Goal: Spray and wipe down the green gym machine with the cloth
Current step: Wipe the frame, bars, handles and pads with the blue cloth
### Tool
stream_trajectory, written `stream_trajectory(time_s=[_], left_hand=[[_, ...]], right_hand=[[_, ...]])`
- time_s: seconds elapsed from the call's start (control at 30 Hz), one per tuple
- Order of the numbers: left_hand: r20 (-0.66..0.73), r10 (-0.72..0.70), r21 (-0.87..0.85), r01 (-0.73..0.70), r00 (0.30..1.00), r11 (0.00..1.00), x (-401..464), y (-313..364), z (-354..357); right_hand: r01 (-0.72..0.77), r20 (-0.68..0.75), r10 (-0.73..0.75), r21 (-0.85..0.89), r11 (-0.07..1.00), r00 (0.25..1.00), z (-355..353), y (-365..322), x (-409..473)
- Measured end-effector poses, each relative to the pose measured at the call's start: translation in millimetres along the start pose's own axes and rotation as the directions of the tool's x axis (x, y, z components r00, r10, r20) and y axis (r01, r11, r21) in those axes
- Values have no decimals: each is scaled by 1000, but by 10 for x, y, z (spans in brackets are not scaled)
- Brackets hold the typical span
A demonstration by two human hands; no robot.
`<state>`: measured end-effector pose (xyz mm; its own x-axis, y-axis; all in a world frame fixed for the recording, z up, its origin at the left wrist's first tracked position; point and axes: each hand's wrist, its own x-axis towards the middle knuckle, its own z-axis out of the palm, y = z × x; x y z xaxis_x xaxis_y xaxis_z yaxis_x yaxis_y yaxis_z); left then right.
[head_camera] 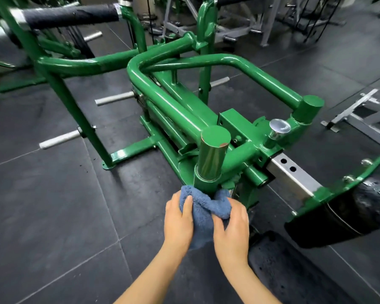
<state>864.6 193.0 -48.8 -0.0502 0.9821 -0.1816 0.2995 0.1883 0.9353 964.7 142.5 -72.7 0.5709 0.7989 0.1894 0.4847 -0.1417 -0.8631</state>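
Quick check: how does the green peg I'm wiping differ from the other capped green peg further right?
The near peg has the blue cloth wrapped round its base, held by left hand and right hand; the far peg is untouched. The near peg's cap edge shows chipped paint; the far peg's looks intact. Both are green with flat tops.

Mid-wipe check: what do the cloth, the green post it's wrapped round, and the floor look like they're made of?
Cloth: soft blue terry or microfibre, by its fuzzy pile.
Post: probably steel under glossy green paint; sharp highlights, and paint chipped at the cap edge.
Floor: likely matte black rubber tiles, with seams showing.
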Motion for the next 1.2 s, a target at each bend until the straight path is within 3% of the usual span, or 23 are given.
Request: stream_trajectory(time_s=[0.17,0.27,0.43,0.53,0.67,0.77,0.87,1.0,1.07,1.2], left_hand=[[-161,106,-61,-117,981,991,30,352,47],[-153,172,40,-167,973,985,269,308,117],[-42,20,111,-16,999,994,355,-46,115],[-82,6,131,5,997,991,276,56,91],[-232,176,-16,-184,957,983,66,517,92],[-215,235,20,-236,948,972,171,570,134],[-187,161,37,-157,969,987,192,393,161],[28,-154,130,149,988,980,68,-105,164],[77,-207,216,186,975,958,-47,-287,132],[-119,-96,43,102,988,994,-197,-163,146]], right_hand=[[58,-123,-46,100,993,991,29,-373,110],[87,-159,-78,56,995,984,239,-354,221],[-2,-83,0,-25,1000,997,385,-70,124],[-12,-110,17,50,999,994,274,-170,149],[178,-235,-144,133,975,961,54,-548,305],[251,-181,-241,33,967,953,42,-549,416],[230,-78,-231,-25,973,970,69,-290,321],[-42,120,46,-37,998,992,70,57,42],[-73,160,82,-58,996,984,1,197,-163],[-40,10,40,0,999,999,8,87,-226]])
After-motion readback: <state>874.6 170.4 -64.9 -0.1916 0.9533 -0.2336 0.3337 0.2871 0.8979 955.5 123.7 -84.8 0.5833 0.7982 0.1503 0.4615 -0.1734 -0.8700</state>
